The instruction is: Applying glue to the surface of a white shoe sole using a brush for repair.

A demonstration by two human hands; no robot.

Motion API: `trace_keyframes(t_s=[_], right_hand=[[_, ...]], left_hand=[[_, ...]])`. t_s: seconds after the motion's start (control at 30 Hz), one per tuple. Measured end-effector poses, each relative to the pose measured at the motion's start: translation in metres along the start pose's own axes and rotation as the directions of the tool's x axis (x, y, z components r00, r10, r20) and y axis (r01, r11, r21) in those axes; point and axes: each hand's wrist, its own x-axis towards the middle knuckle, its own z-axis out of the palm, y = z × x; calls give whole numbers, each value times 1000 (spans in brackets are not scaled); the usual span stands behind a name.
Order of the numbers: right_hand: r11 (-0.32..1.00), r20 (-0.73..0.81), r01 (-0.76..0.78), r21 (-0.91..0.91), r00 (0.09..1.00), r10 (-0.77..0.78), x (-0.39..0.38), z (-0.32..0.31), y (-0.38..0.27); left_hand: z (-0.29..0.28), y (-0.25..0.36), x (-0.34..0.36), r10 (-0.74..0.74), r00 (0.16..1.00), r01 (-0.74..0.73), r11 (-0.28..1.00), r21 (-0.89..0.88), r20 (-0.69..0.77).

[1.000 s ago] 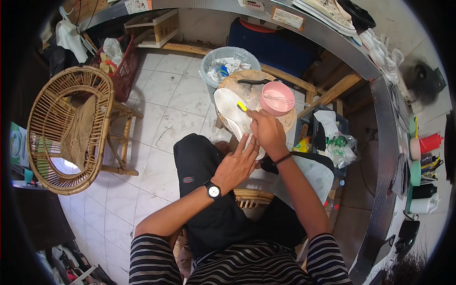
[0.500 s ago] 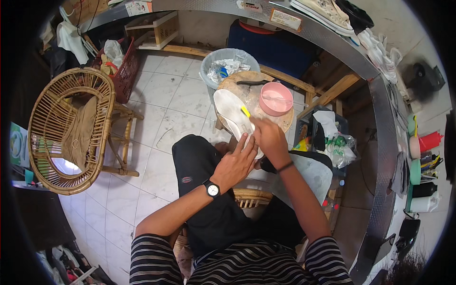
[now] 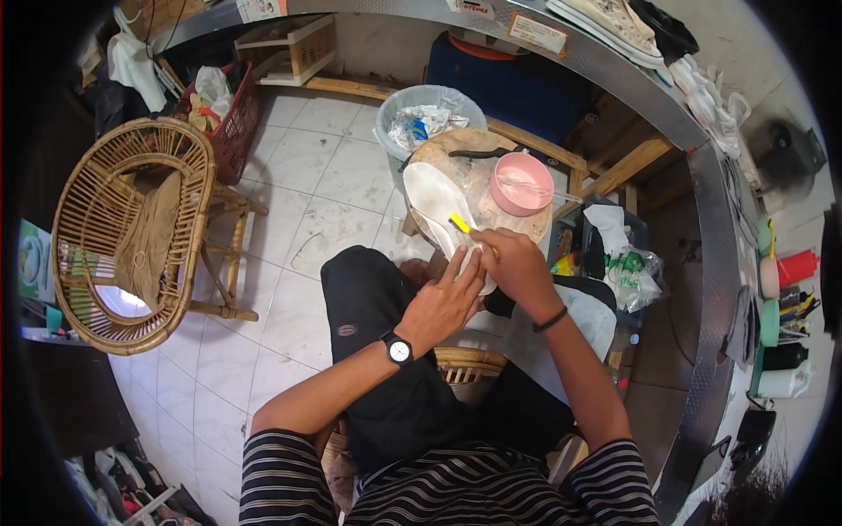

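Observation:
A white shoe sole (image 3: 435, 200) lies slanting, its wide end over the round wooden stool top (image 3: 474, 145) and its narrow end toward my lap. My left hand (image 3: 443, 302) holds the narrow end, its fingers laid along the upper face. Above the sole, my right hand (image 3: 516, 270) is closed round a slim yellow tool (image 3: 460, 223). One end of it sticks out past my fingers over the sole's middle; its exact kind is unclear. On the stool top, a pink bowl (image 3: 521, 195) stands beyond my right hand, with a black-handled tool (image 3: 478, 153) behind it.
Behind the stool stands a lined waste bin (image 3: 474, 103) with crumpled scraps. A rattan chair (image 3: 197, 167) and a red basket (image 3: 237, 145) are at the left. A crate with plastic bags (image 3: 636, 280) sits at the right, under a metal-edged counter (image 3: 702, 202).
My right hand has turned a little, and the yellow tool now shows at more length, tilted across the sole. My left hand keeps its place on the narrow end. The whole view has shifted slightly.

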Motion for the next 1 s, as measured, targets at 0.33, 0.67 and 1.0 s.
trace_keyframes(t_s=[0.33,0.67,1.0], right_hand=[[997,23,-15,-82,1000,17,16,3,-5],[986,-99,-74,-151,993,59,7,-8,-4],[997,-110,15,-72,994,-23,-15,-16,-14]], left_hand=[[0,1,-1,24,999,-22,998,56,-32],[0,4,0,4,1000,-3,997,71,-17],[0,5,0,-10,1000,11,997,74,-11]])
